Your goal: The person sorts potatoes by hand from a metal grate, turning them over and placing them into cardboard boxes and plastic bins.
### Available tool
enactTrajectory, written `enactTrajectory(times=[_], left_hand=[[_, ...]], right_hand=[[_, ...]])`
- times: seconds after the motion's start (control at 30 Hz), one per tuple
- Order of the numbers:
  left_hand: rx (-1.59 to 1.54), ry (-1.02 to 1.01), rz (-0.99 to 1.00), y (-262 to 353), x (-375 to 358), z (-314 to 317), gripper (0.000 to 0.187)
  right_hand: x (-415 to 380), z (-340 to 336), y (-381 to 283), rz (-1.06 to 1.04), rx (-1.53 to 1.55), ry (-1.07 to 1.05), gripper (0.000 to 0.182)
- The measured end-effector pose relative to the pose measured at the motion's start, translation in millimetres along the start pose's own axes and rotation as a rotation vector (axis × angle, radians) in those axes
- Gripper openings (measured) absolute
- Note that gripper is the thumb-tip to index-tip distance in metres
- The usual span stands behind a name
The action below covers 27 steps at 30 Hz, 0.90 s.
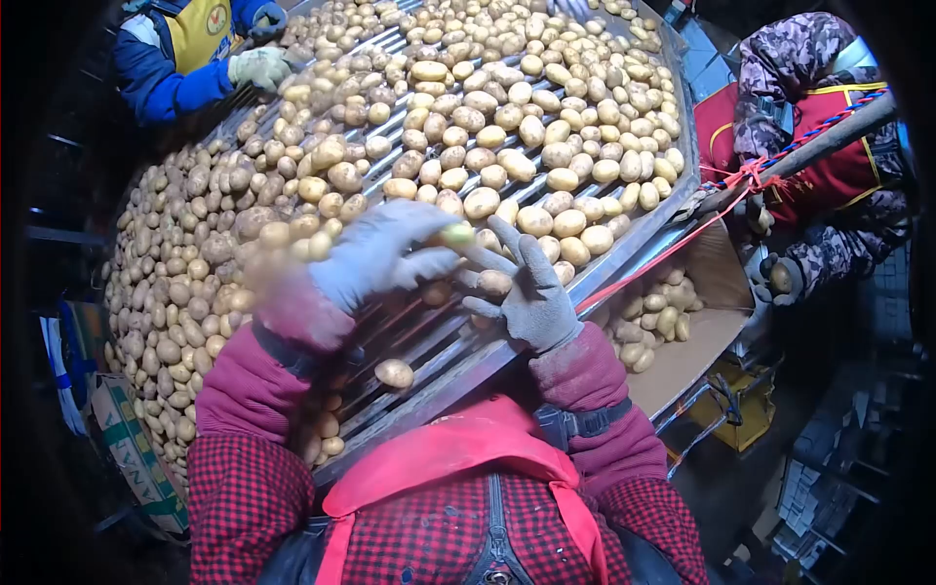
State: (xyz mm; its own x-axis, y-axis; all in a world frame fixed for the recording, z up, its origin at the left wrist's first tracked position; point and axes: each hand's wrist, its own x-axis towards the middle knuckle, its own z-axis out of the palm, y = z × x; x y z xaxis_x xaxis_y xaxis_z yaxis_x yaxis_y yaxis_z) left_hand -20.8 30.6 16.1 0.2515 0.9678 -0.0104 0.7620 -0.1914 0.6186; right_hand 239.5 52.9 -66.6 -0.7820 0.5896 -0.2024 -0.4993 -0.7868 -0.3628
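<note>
Many potatoes [468,117] lie over a slatted metal table [419,361] in front of me. My left hand [390,253], in a grey glove, reaches over the slats with its fingertips closed round a greenish potato [455,234]. To its right my right hand [531,292], gloved too, has its fingers spread, palm over the table edge, with a potato [494,283] lying against the fingers. A single potato [394,372] rests on the bare slats below my left hand. Part of my left forearm is blurred.
A cardboard box [707,341] with potatoes stands beyond the table's right edge. A red rope [648,258] and a pole [809,146] run beside it. One co-worker [195,58] stands at upper left, another [829,146] at right. A printed box [141,453] is at lower left.
</note>
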Motion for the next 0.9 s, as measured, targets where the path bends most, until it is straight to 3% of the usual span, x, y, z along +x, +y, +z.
enactTrajectory(times=[0.03, 0.1, 0.13, 0.23, 0.3, 0.37, 0.4, 0.43, 0.53, 0.63, 0.7, 0.77, 0.8, 0.83, 0.9], left_hand=[[-0.02, -0.023, 0.161, 9.9, 5.5, 0.9, 0.055], [0.012, 0.024, 0.212, -0.7, 18.3, 13.4, 0.057], [0.111, 0.001, 0.205, -6.0, 24.0, 14.6, 0.054], [0.53, -0.074, 0.261, -17.0, 30.6, 41.8, 0.043], [0.792, 0.14, 0.432, -22.0, 29.2, 68.1, 0.034], [0.886, 0.125, 0.276, -19.0, 37.6, 92.0, 0.027], [0.92, 0.053, 0.181, -12.9, 44.9, 95.1, 0.023], [0.919, 0.071, 0.17, -11.1, 47.2, 93.2, 0.023], [0.984, -0.171, 0.035, -0.4, 49.4, 91.5, 0.018], [1.014, -0.19, -0.153, -9.7, 44.5, 90.0, 0.018], [1.001, -0.142, -0.147, -22.9, 32.6, 82.3, 0.017], [0.715, 0.129, -0.079, -33.8, 17.4, 77.7, 0.018], [0.526, 0.119, -0.172, -12.9, 8.9, 55.2, 0.027], [0.526, 0.12, -0.174, -14.0, 0.3, 52.3, 0.027], [0.105, 0.331, -0.28, -15.2, -19.1, 47.6, 0.034]], right_hand=[[-1.8, -0.5, -0.4, -0.001, -0.004, -0.003, 0.073], [-8.3, -0.8, -1.1, -0.082, -0.078, 0.006, 0.074], [-10.4, -4.1, 3.9, -0.217, -0.249, -0.019, 0.063], [-11.7, -0.7, 2.6, -0.171, -0.116, 0.141, 0.056], [-12.5, 3.1, 4.4, -0.216, -0.192, 0.127, 0.052], [-9.5, -0.1, 4.8, -0.153, 0.009, 0.141, 0.058], [-8.2, 8.7, 3.5, -0.122, -0.049, 0.228, 0.073], [-6.9, 10.4, 4.3, -0.116, -0.066, 0.22, 0.073], [-7.7, 11.0, 7.4, -0.145, -0.086, 0.282, 0.083], [-7.6, 12.0, 8.1, -0.146, -0.097, 0.32, 0.083], [-7.0, 12.6, 11.5, -0.189, -0.21, 0.32, 0.08], [-10.0, 9.9, 6.8, -0.088, -0.208, 0.24, 0.071], [-12.3, 10.0, 11.1, -0.15, -0.496, 0.184, 0.06], [-14.1, 10.7, 11.4, -0.149, -0.497, 0.182, 0.06], [-14.1, 14.1, 8.6, -0.126, -0.688, 0.025, 0.056]])
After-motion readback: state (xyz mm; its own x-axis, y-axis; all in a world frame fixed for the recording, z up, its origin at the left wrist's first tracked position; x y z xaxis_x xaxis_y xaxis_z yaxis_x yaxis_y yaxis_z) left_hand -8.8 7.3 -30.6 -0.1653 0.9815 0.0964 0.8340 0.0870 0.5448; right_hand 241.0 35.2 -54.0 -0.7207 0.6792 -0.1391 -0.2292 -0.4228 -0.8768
